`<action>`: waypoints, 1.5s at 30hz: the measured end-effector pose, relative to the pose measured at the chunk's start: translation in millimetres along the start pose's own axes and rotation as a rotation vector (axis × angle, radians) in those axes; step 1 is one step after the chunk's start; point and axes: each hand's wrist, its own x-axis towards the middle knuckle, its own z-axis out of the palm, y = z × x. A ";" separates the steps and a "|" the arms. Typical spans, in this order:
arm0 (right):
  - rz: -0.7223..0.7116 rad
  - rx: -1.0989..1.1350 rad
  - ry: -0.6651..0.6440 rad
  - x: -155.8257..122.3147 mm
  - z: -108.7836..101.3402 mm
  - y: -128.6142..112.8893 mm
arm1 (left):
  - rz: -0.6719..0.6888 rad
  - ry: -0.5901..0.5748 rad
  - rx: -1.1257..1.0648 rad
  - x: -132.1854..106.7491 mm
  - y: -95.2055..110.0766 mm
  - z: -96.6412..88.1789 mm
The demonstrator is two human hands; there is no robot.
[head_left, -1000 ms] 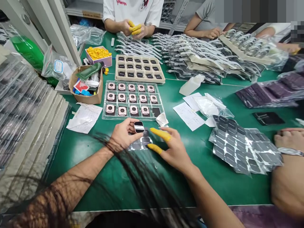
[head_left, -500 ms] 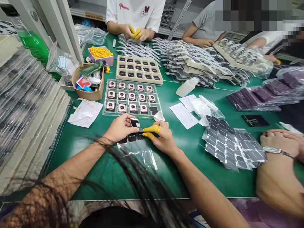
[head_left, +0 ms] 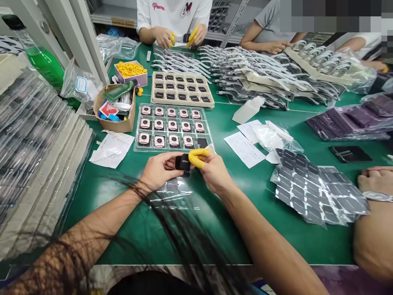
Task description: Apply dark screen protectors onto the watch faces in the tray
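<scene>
A green table spreads across most of the frame, with a stack of trays down its left side and a heap of pale straps at upper right. A clear tray of pink watches lies at the centre, just below a beige tray. In the middle, the left hand has thumb and fingers closed around the edge of a watch, above a clear sheet. The right hand, directly to its right, has thumb and index finger curled nearly together, pinching a small black piece against the watch. Yellow finger cots cover those two fingertips
</scene>
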 end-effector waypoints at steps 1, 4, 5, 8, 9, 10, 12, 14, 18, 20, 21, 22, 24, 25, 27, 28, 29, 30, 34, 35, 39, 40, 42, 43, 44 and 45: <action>0.016 0.021 0.034 1.8 2.9 2.8 | 0.017 0.005 0.015 0.1 -1.0 0.2; 0.065 0.050 0.082 -0.1 4.9 8.2 | 0.067 0.024 0.085 0.5 -3.5 1.2; 0.083 0.050 0.086 -1.9 4.4 8.6 | 0.080 0.022 0.104 0.6 -4.0 1.6; 0.111 0.048 0.088 -6.1 3.5 7.2 | 0.097 0.006 0.135 0.5 -3.9 2.8; 0.112 0.043 0.088 -6.7 3.7 6.6 | 0.096 0.004 0.142 0.3 -3.5 3.2; 0.111 0.039 0.090 -7.0 4.2 6.2 | 0.094 0.005 0.151 0.1 -3.1 3.5; 0.113 0.033 0.092 -6.9 5.2 6.0 | 0.090 0.009 0.171 -0.6 -2.3 3.8; 0.114 0.030 0.093 -6.7 6.0 6.6 | 0.087 0.013 0.190 -1.2 -1.9 4.0; 0.102 0.029 0.103 -6.9 6.3 8.2 | 0.097 0.006 0.200 -1.6 -2.3 3.9; 0.097 0.020 0.107 -7.1 6.3 8.9 | 0.104 0.005 0.201 -1.4 -2.9 4.1; 0.097 0.015 0.108 -7.2 6.2 9.1 | 0.106 0.008 0.204 -1.1 -3.2 4.2; 0.096 0.010 0.110 -7.2 6.2 9.3 | 0.107 0.009 0.209 -0.9 -3.7 4.2; 0.091 0.004 0.111 -7.2 6.3 9.4 | 0.110 0.006 0.223 -0.5 -4.5 4.3; 0.086 0.003 0.110 -7.1 6.5 9.3 | 0.113 0.004 0.229 -0.4 -4.9 4.3; 0.080 0.003 0.105 -7.3 7.0 9.1 | 0.116 0.003 0.237 -0.5 -5.2 4.0; 0.079 0.003 0.103 -7.4 7.3 9.1 | 0.115 0.004 0.238 -0.6 -5.1 3.7; 0.081 0.004 0.101 -7.5 7.7 9.1 | 0.114 0.007 0.237 -0.7 -4.9 3.5; 0.082 0.004 0.102 -7.6 8.1 9.2 | 0.113 0.006 0.234 -0.8 -4.6 3.2; 0.072 0.001 0.106 -7.6 8.9 10.5 | 0.110 -0.001 0.235 -0.9 -2.9 2.6; 0.067 -0.003 0.105 -7.5 8.9 10.8 | 0.107 0.001 0.238 -0.9 -2.6 2.5; 0.065 -0.019 0.090 -7.4 9.2 10.8 | 0.094 0.006 0.235 -1.1 -1.4 2.3; 0.066 -0.017 0.090 -7.5 9.4 10.4 | 0.094 0.004 0.234 -1.2 -1.1 2.3; 0.066 -0.009 0.098 -7.9 9.8 9.5 | 0.097 -0.005 0.236 -1.5 -0.6 2.1; 0.065 -0.006 0.103 -8.1 10.2 9.1 | 0.098 -0.007 0.237 -1.6 -0.5 2.0; 0.064 -0.004 0.105 -8.3 10.6 8.9 | 0.100 -0.008 0.237 -1.8 -0.4 1.9; 0.063 -0.005 0.107 -8.5 11.0 8.9 | 0.101 -0.008 0.239 -2.0 -0.5 1.8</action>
